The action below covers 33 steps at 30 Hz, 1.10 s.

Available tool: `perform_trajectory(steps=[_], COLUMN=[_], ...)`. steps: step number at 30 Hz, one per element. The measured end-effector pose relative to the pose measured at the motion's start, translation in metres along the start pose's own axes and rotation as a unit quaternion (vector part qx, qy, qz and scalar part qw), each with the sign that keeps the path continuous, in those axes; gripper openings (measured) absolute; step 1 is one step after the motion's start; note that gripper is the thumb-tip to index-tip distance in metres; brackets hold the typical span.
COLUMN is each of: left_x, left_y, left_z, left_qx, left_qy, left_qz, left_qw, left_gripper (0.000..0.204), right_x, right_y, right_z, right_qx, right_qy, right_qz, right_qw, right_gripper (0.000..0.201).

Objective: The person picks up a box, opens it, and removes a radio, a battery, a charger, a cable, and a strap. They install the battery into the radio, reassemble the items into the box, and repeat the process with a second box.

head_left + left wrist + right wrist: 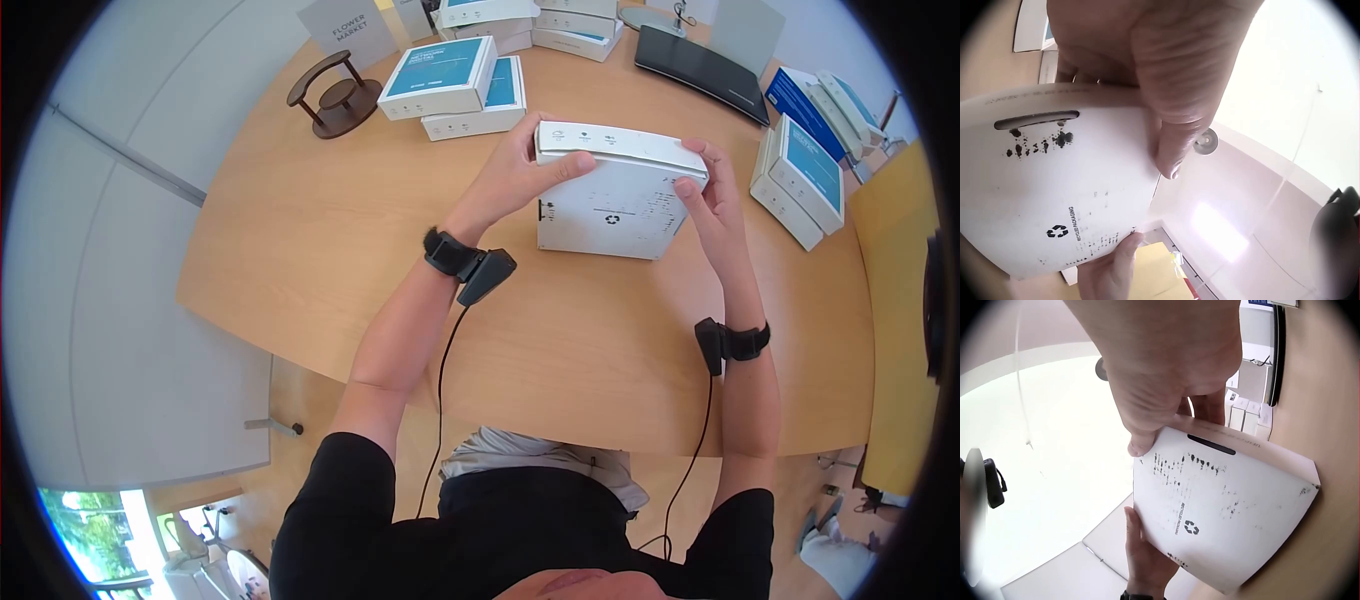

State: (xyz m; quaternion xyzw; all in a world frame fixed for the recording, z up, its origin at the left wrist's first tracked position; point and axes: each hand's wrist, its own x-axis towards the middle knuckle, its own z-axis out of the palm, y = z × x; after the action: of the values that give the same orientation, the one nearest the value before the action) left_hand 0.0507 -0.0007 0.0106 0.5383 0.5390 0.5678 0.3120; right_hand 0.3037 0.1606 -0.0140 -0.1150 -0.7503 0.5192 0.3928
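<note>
A white cardboard box [612, 212] stands tilted on its edge over the desk, its large face towards me. That face carries a recycling mark, small print and dark smudges, and a dark slot shows near one edge in both wrist views. My left hand [515, 180] grips the left upper corner, thumb on the near top edge. At the right upper corner my right hand [718, 200] holds it with the thumb in front and fingers behind. The left wrist view shows the box [1085, 187] close up, with some fingers hidden behind it.
White-and-teal boxes [440, 75] are stacked at the back, more boxes [808, 170] at the right. A dark wooden stand [345, 95] is at the back left, and a black laptop-like slab [700, 72] lies behind the right hand. Cables hang from both wrist cameras.
</note>
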Motion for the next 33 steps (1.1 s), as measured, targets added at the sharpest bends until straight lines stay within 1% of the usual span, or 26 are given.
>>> perform_trajectory(steps=[1,4,5,7,8,9,10,11,12,14,15,16,17,18,20,21,24,26,29,32,33], left_x=[0.002,0.002,0.001,0.001,-0.001,-0.002,-0.003,-0.001,0.0,0.002,0.002,0.002,0.0,-0.002,-0.005,-0.005,-0.002,-0.002,-0.005,-0.005,-0.004], left_y=[-0.003,-0.007,-0.008,-0.008,-0.007,-0.005,-0.002,0.0,-0.009,-0.015,-0.014,-0.012,-0.011,-0.012,-0.011,-0.012,-0.038,-0.06,-0.078,-0.098,-0.101], left_z=[0.001,0.003,0.005,0.011,0.015,0.014,0.014,0.017,0.023,0.032,0.035,0.035,0.036,0.037,0.044,0.044,0.033,0.027,0.018,0.014,0.014], left_qx=[-0.013,-0.036,-0.029,-0.018,-0.052,0.045,0.14,0.227,0.224,0.248,0.271,0.296,0.315,0.338,0.268,0.235,0.242,0.22,0.205,0.183,0.175], left_qy=[0.002,0.005,0.007,0.008,-0.003,-0.006,-0.01,-0.017,-0.011,-0.018,-0.024,-0.029,-0.032,-0.031,0.014,0.039,0.021,0.012,0.001,0.006,0.01], left_qz=[0.017,0.038,0.07,0.134,0.125,0.179,0.231,0.284,0.307,0.334,0.33,0.325,0.306,0.282,0.261,0.246,0.176,0.111,0.037,-0.003,-0.013], left_qw=[1.0,0.999,0.997,0.991,0.991,0.983,0.963,0.931,0.925,0.909,0.904,0.898,0.898,0.897,0.927,0.94,0.954,0.969,0.978,0.983,0.984], left_gripper=[0.055,0.056,0.057,0.059,0.062,0.062,0.062,0.062,0.063,0.062,0.063,0.063,0.072,0.08,0.092,0.098,0.105,0.1,0.095,0.091,0.09], right_x=[0.002,0.002,0.001,0.0,0.001,0.002,0.003,0.006,0.008,-0.001,-0.001,0.0,0.001,0.001,0.006,0.007,0.012,0.019,0.026,0.03,0.03], right_y=[-0.002,-0.016,-0.012,-0.003,-0.008,-0.015,-0.021,-0.01,0.01,0.021,0.017,0.022,0.026,0.021,0.009,0.002,-0.012,-0.014,-0.014,-0.014,-0.011], right_z=[-0.001,-0.001,-0.008,-0.026,-0.023,-0.019,-0.02,-0.028,-0.041,-0.024,-0.017,-0.014,-0.015,-0.017,-0.019,-0.025,-0.045,-0.071,-0.115,-0.158,-0.173], right_qx=[0.002,-0.076,-0.056,-0.021,0.036,0.094,0.15,0.204,0.253,0.167,0.21,0.232,0.258,0.243,0.22,0.205,0.164,0.142,0.098,0.006,-0.015], right_qy=[-0.004,0.021,0.019,0.018,-0.008,-0.032,-0.053,-0.113,-0.164,0.0,0.036,0.051,0.06,0.087,0.123,0.157,0.248,0.302,0.359,0.411,0.418], right_qz=[0.006,0.044,0.113,0.251,0.281,0.309,0.337,0.333,0.328,0.34,0.343,0.326,0.305,0.282,0.236,0.209,0.125,0.069,0.035,0.054,0.054], right_qw=[1.0,0.996,0.992,0.968,0.959,0.946,0.928,0.914,0.895,0.925,0.915,0.915,0.915,0.924,0.938,0.943,0.946,0.94,0.927,0.91,0.907], right_gripper=[0.05,0.058,0.063,0.076,0.079,0.083,0.087,0.081,0.075,0.061,0.052,0.051,0.051,0.051,0.053,0.055,0.059,0.064,0.063,0.075,0.075])
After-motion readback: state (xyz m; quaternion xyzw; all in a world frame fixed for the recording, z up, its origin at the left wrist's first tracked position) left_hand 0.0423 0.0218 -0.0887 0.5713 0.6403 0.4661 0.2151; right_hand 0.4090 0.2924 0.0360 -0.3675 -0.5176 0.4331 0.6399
